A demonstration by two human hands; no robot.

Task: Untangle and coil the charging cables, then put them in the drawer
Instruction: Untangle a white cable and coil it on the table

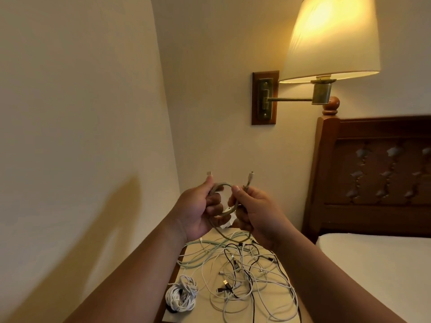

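Grey cable coil (229, 211) in left grip (198, 212)

Held cable (221, 183) vanishes inside the left hand (196, 213) and right hand (254, 213) — nightstand (205, 315) cut off by the bottom edge.

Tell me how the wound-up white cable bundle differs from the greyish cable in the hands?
The wound-up white cable bundle lies on the bedside table; the greyish cable is held up by the left hand and right hand. The bundle has many tight turns; the greyish cable makes a few loose loops, ends sticking up. Both are thin cables.
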